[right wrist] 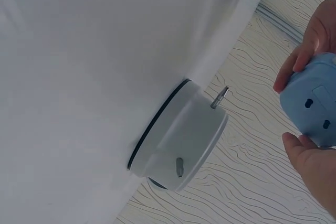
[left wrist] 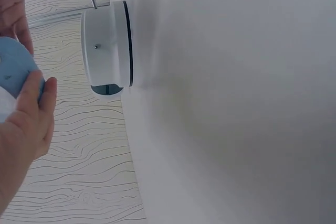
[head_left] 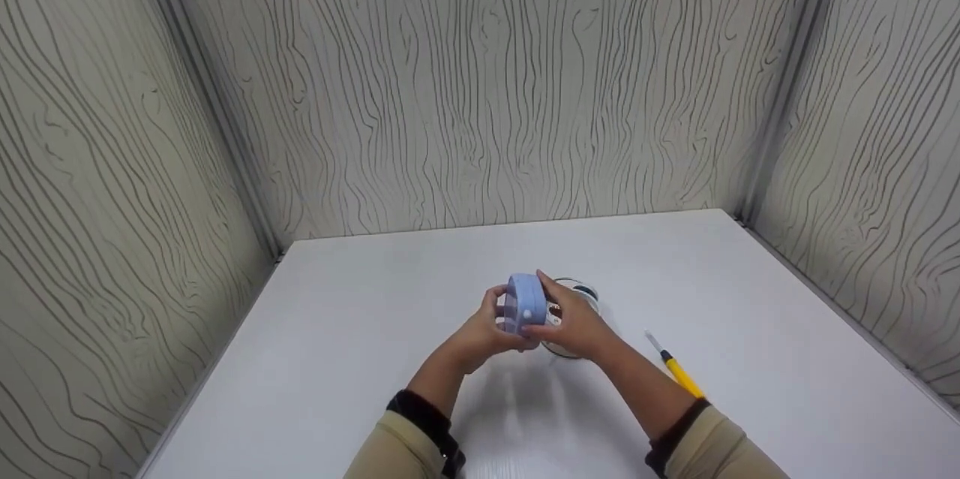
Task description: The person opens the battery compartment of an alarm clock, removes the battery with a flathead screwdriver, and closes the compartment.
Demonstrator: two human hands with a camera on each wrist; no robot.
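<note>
A light-blue rounded plastic case (head_left: 531, 299) is held up off the table between both hands. Its side toward the left hand looks clear in the head view. Two dark slots and a rectangular outline mark the flat back of the case (right wrist: 315, 98) in the right wrist view. My left hand (head_left: 480, 336) grips the case from the left, thumb at the near edge. From the right, my right hand (head_left: 577, 325) holds it by its edges between fingers and thumb. The left fingers (left wrist: 31, 95) bend over the case's rim in the left wrist view.
Behind the right hand stands a white round drum-shaped device (right wrist: 181, 137) with metal pegs and a black ring at its base. A yellow-handled screwdriver (head_left: 681, 374) lies on the white table (head_left: 337, 359) beside the right forearm. Wood-grain panels (head_left: 480, 88) enclose the table.
</note>
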